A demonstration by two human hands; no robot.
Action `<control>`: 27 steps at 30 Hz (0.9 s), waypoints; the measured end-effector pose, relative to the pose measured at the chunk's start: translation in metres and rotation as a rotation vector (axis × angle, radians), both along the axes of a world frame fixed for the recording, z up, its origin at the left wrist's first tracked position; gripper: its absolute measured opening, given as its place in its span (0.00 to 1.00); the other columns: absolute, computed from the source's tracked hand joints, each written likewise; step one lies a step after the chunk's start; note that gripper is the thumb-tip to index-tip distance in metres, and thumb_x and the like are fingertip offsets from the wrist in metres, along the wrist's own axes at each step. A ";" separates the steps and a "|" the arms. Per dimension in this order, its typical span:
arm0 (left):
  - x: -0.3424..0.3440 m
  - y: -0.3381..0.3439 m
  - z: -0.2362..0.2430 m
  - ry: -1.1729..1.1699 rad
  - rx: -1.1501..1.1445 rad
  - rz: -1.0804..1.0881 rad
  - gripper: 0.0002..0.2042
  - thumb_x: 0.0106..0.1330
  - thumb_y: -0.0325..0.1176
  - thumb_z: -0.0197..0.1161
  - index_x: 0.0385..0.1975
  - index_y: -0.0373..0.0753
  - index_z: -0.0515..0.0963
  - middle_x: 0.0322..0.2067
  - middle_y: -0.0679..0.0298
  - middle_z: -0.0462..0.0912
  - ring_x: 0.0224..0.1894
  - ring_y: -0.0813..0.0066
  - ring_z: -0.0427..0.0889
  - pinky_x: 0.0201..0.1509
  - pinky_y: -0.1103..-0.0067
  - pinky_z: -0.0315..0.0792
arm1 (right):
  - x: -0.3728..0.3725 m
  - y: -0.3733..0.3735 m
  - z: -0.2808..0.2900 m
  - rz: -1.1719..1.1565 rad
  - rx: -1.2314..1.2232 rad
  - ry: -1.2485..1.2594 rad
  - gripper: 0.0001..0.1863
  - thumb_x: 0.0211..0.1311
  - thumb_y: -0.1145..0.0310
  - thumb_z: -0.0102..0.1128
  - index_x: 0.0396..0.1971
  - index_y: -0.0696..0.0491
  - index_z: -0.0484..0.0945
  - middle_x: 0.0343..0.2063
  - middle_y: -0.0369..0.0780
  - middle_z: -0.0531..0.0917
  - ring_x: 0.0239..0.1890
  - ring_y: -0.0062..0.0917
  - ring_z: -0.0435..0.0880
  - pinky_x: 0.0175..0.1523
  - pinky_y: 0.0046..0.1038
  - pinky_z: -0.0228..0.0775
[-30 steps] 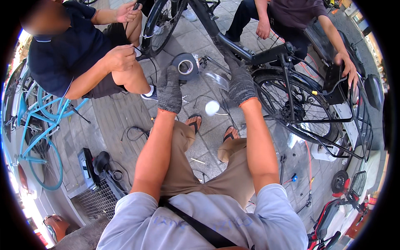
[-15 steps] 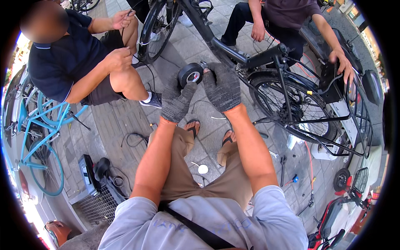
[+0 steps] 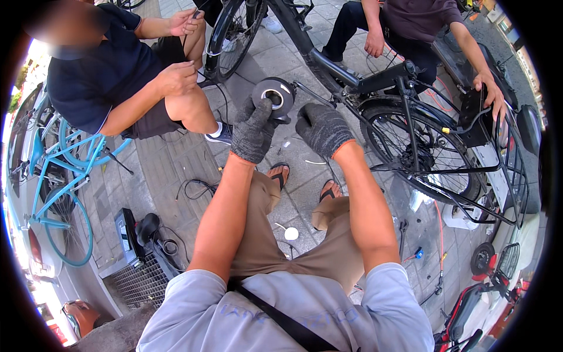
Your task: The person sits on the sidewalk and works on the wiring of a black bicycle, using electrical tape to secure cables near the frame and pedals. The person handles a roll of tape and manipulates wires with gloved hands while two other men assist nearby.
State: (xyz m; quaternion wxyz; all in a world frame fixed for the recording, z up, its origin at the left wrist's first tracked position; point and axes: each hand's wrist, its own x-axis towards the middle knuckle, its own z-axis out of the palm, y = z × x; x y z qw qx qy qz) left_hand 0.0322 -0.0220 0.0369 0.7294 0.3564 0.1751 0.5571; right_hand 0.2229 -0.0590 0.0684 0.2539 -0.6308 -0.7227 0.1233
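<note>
In my gloved left hand (image 3: 252, 132) is a roll of black tape (image 3: 282, 94), its round core facing up toward me. The thumb reaches into the core and the fingers wrap the roll's edge. My right hand (image 3: 322, 126), also in a dark grey knitted glove, is a short way right of the roll and apart from it. Its fingers are curled in; whatever they might hold is hidden. Just beyond both hands lies the frame of a black bicycle (image 3: 334, 69), with its rear wheel (image 3: 419, 141) to the right of my right hand.
At left a seated person (image 3: 105, 82) holds a thin black cable. Another person (image 3: 419, 29) at far right grips a black box (image 3: 478, 120) on the bicycle's rack. A white round object (image 3: 291, 233), a wrench (image 3: 403, 234), an orange hose (image 3: 440, 234) and a saddle (image 3: 148, 229) lie around my feet.
My right hand has drawn away from the tape roll to the right, its fingers now curled. The left hand has tipped the roll so its core faces me more. The view has shifted slightly.
</note>
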 end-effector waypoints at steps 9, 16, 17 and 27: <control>-0.002 0.009 -0.009 0.110 -0.087 0.024 0.23 0.64 0.27 0.66 0.59 0.34 0.73 0.50 0.56 0.83 0.53 0.63 0.83 0.59 0.67 0.78 | 0.019 -0.008 0.027 -0.232 -0.015 -0.126 0.16 0.56 0.57 0.65 0.35 0.54 0.82 0.34 0.52 0.85 0.39 0.49 0.84 0.47 0.45 0.75; 0.004 0.007 -0.004 -0.112 -0.049 0.034 0.26 0.62 0.26 0.65 0.62 0.35 0.71 0.54 0.56 0.80 0.58 0.61 0.81 0.65 0.62 0.75 | 0.029 -0.007 0.036 -0.418 -0.002 -0.099 0.17 0.57 0.55 0.65 0.33 0.55 0.82 0.31 0.52 0.86 0.39 0.48 0.86 0.47 0.47 0.77; 0.003 0.008 -0.005 -0.166 -0.038 0.024 0.26 0.62 0.25 0.65 0.62 0.35 0.70 0.55 0.56 0.80 0.59 0.60 0.80 0.65 0.61 0.75 | 0.029 -0.007 0.033 -0.425 0.016 -0.116 0.18 0.56 0.54 0.65 0.33 0.55 0.82 0.31 0.52 0.86 0.39 0.48 0.86 0.47 0.47 0.77; 0.004 0.010 -0.011 -0.258 -0.090 0.152 0.23 0.63 0.27 0.65 0.59 0.38 0.72 0.57 0.59 0.79 0.59 0.62 0.79 0.62 0.60 0.75 | 0.022 -0.017 0.031 -0.446 -0.051 -0.196 0.20 0.56 0.54 0.64 0.35 0.58 0.83 0.36 0.54 0.86 0.42 0.49 0.86 0.50 0.47 0.77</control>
